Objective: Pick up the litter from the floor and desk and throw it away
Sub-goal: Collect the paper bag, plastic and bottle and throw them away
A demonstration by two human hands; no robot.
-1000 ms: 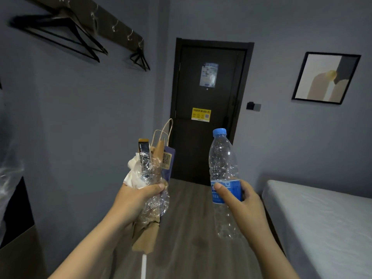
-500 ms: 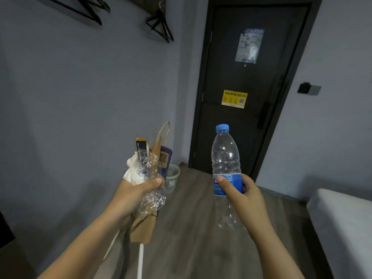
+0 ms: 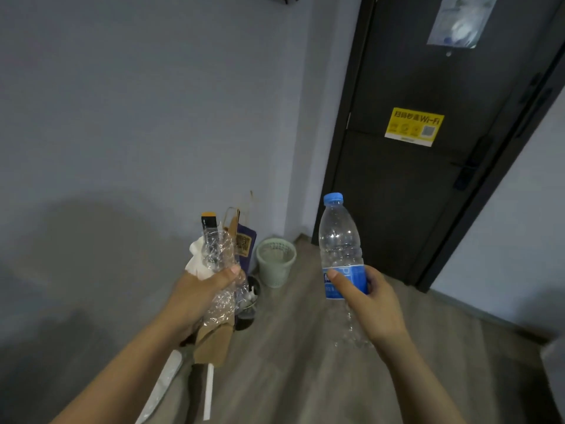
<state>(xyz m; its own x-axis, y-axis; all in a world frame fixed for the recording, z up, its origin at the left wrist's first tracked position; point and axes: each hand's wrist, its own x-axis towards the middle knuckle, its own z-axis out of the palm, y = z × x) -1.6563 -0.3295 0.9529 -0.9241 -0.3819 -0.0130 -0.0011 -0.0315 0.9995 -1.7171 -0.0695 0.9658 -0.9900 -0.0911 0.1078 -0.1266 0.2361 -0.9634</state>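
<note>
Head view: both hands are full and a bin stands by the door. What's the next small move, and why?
Probably step closer to the pale green bin, bringing the left hand over its open top. That hand grips a bundle of wrappers and paper, the right hand holds the clear bottle, and the bin stands on the floor ahead, beyond both hands.

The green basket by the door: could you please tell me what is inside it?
Only the latticed inner wall of the green basket shows, with no litter visible against it; the near rim hides the bottom.
</note>
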